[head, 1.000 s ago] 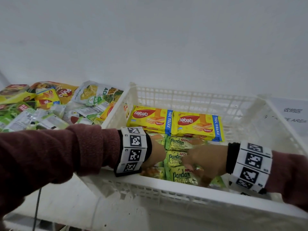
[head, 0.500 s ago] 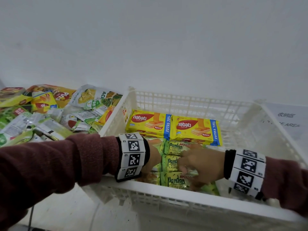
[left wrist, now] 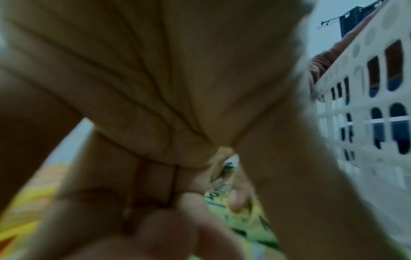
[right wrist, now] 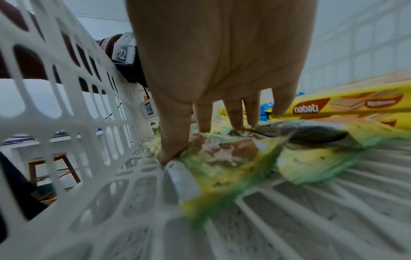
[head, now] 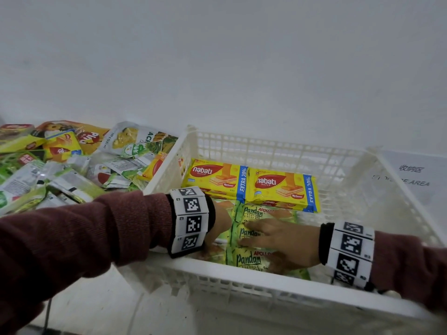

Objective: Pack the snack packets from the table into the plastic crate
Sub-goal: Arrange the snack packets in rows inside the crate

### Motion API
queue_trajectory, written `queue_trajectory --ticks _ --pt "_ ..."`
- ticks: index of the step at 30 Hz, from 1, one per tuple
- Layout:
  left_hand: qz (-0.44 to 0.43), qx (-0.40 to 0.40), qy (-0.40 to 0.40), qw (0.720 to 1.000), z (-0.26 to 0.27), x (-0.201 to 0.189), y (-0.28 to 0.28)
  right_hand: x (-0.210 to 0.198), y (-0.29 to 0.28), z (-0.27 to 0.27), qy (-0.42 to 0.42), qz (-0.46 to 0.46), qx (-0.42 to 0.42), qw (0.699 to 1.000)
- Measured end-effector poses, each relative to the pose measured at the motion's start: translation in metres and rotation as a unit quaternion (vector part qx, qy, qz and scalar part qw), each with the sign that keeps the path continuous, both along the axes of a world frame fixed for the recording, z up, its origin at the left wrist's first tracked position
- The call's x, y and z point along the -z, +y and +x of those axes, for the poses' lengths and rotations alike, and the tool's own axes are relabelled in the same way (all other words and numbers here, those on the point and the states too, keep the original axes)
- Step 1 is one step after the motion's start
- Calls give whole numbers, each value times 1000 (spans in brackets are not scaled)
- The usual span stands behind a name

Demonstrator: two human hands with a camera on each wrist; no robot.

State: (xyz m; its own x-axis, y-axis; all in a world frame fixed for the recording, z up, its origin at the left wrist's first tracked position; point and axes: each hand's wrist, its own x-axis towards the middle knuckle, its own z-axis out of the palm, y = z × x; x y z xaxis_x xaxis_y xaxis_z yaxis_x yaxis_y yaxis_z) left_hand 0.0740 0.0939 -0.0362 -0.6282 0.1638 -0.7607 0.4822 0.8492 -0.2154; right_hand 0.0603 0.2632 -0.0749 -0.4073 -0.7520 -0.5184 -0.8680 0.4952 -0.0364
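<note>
Since the earlier frames your right hand (head: 280, 240) has uncurled: it now lies flat, fingers straight, pressing down on the green-and-yellow Pandan layer-cake packets (head: 251, 258) in the white slotted plastic crate (head: 242, 290). The right wrist view confirms straight fingers (right wrist: 233, 114) on the wrappers, with the thumb tip at a packet edge near the crate's near wall. Your left hand (head: 217, 228), at nine o'clock of the right, reaches into the crate; the blurred left wrist view suggests its fingers (left wrist: 237, 198) pinch a green packet's edge, though I cannot tell for sure. At twelve o'clock of both hands, two yellow Nabati wafer packs (head: 249, 182) lie side by side against the far wall. You seem to be flattening this row into place. Outside the crate at ten o'clock, a heap of loose foil snack packets (head: 72, 165) waits on the table, so much packing remains.
</note>
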Motion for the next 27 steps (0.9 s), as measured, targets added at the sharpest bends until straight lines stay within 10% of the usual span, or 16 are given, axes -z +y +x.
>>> queue_trajectory --ticks 7,27 --pt "111 -85 81 987 -19 -11 -20 -8 1 -9 -3 -15 90 996" --pt "8 1 123 992 -13 22 -18 10 -10 -5 -27 53 163 985"
